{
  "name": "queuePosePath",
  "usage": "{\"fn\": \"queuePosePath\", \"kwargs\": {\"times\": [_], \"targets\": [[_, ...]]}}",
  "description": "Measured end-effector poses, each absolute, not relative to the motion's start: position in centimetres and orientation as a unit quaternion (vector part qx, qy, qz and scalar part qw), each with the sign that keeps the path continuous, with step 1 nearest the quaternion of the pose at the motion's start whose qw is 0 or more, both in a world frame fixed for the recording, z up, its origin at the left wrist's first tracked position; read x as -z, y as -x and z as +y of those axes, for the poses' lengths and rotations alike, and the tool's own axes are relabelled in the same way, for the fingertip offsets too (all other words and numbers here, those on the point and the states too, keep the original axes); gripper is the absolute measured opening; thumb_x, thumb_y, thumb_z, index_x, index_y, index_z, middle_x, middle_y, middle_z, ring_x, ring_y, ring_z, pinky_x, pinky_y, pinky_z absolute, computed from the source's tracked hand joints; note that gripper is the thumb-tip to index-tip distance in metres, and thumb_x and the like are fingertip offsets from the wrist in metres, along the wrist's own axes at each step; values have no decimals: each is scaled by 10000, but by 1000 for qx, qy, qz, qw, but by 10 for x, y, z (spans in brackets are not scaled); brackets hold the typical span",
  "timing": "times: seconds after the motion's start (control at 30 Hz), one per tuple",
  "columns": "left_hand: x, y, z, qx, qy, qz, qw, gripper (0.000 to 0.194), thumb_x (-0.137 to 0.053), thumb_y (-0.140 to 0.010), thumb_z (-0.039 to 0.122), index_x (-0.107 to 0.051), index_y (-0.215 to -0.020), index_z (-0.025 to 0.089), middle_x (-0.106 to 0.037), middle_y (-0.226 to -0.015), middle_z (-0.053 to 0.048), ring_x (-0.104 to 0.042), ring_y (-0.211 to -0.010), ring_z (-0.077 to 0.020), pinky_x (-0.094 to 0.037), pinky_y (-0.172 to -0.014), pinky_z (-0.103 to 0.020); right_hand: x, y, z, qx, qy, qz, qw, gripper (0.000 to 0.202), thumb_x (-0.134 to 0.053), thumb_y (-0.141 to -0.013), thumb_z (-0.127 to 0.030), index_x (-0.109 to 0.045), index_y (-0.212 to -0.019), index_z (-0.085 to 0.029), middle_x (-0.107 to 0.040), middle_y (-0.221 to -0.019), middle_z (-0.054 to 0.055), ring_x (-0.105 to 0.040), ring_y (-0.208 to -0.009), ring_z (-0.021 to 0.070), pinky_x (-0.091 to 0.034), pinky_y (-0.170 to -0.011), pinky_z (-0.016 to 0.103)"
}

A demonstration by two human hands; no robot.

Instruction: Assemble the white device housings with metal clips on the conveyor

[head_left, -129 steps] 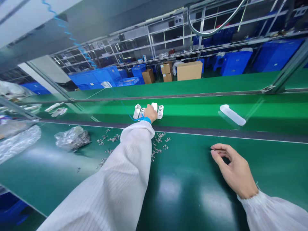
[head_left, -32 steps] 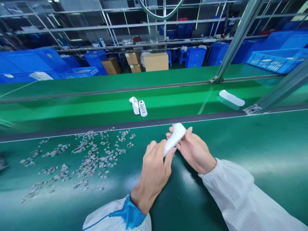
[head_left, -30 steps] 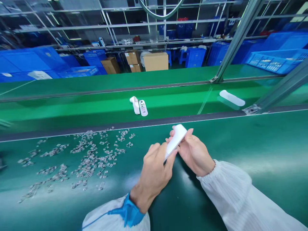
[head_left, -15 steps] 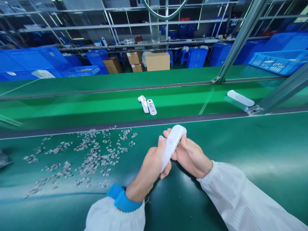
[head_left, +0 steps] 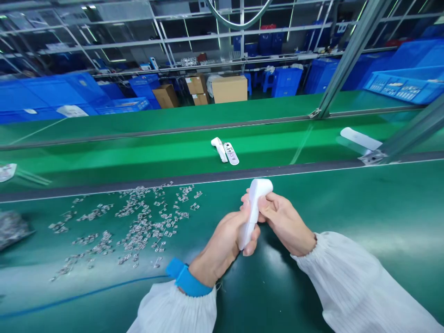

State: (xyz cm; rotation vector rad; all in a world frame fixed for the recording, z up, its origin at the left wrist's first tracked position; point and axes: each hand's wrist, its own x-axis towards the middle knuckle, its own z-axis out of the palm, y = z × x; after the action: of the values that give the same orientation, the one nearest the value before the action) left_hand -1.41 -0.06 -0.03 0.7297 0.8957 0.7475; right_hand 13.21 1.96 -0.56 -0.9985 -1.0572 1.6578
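Above the green worktop, my left hand [head_left: 225, 240] is wrapped round the lower part of a white handheld device [head_left: 255, 208], whose angled head resembles a forehead thermometer. My right hand [head_left: 284, 222] has its thumb and fingers closed on the device near its head; some fingertips are hidden behind it. A blue wrist strap [head_left: 190, 280] with a cord circles my left wrist. Left of my hands, many small metal pieces [head_left: 142, 226] lie scattered on the worktop [head_left: 347, 199].
Beyond a dark rail runs a green belt [head_left: 166, 159] carrying an opened white device [head_left: 225, 151] and a white shell [head_left: 360, 138]. A metal post [head_left: 409, 134] stands at right. A bag of small parts [head_left: 14, 229] lies far left. Blue crates [head_left: 45, 95] are behind.
The device has been rotated in my hands, so its side profile now shows. The parts on the belt have shifted right, and another white piece has appeared at the far left. My view has shifted slightly.
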Motion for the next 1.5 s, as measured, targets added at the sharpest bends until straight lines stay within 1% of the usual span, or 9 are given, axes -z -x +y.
{"fn": "queuePosePath", "kwargs": {"times": [0.13,0.23,0.47,0.6,0.73,0.87,1.03,1.3,1.5], "targets": [[1,5,-8,-351,-398,388,754,288,-606,-902,393,-612,-1039,140,-638,-930,-68,-591,-757,-130,-448,-699,-253,-1,-140,27,-580,538,-390,471,407,-748,-741,-538,-596,-850,-176,-651,-661,7,-580,-577,128,-463,-553,265],[4,-4,-12,-340,-441,349,754,335,-709,-828,231,-594,-1132,153,-646,-1069,-95,-609,-957,-186,-446,-823,-284,1,-145,30,-520,589,-384,485,467,-801,-664,-542,-556,-839,-186,-663,-717,20,-605,-595,136,-456,-504,249],[4,-10,-12,-334,-461,337,750,337,-683,-847,265,-600,-1155,154,-667,-1047,-104,-619,-987,-218,-455,-883,-330,3,-149,31,-495,590,-412,487,476,-780,-665,-568,-583,-873,-188,-690,-819,65,-644,-656,171,-502,-504,273],[10,-10,-14,-323,-528,432,657,313,-619,-887,331,-597,-1166,192,-684,-995,-76,-632,-924,-215,-477,-829,-334,1,-144,28,-555,545,-394,490,415,-724,-727,-564,-579,-883,-207,-683,-844,55,-637,-657,181,-467,-441,262],[23,-8,-14,-334,-665,531,405,356,-552,-905,277,-552,-1258,230,-639,-1205,-89,-597,-1096,-251,-461,-945,-392,10,-143,26,-513,525,-492,468,306,-725,-763,-461,-638,-922,-214,-703,-865,50,-662,-804,218,-534,-637,316],[33,3,-4,-356,-703,578,213,447,-569,-889,351,-496,-1319,257,-525,-1380,-88,-595,-1123,-255,-479,-968,-407,10,-162,70,-357,639,-621,280,180,-643,-848,-342,-651,-952,-194,-723,-944,58,-679,-841,206,-531,-750,319],[38,20,7,-358,-688,609,168,361,-505,-916,442,-534,-1240,285,-553,-1337,-54,-630,-1026,-240,-536,-873,-397,-13,-209,167,-178,768,-584,192,321,-612,-909,-318,-605,-1166,-126,-643,-1172,138,-636,-1029,241,-520,-885,410],[35,24,3,-376,-677,608,172,255,-467,-952,342,-579,-1160,247,-563,-1328,-72,-604,-1148,-232,-507,-981,-401,-5,-203,210,-42,771,-612,173,385,-562,-945,-354,-548,-1278,-160,-542,-1333,127,-559,-1171,268,-472,-969,493],[39,26,3,-392,-687,600,120,219,-479,-944,249,-586,-1132,212,-569,-1305,-107,-554,-1212,-259,-473,-1015,-440,-2,-106,236,-80,687,-698,184,352,-588,-922,-415,-623,-1156,-154,-627,-1194,109,-608,-1075,230,-495,-922,402]]}}
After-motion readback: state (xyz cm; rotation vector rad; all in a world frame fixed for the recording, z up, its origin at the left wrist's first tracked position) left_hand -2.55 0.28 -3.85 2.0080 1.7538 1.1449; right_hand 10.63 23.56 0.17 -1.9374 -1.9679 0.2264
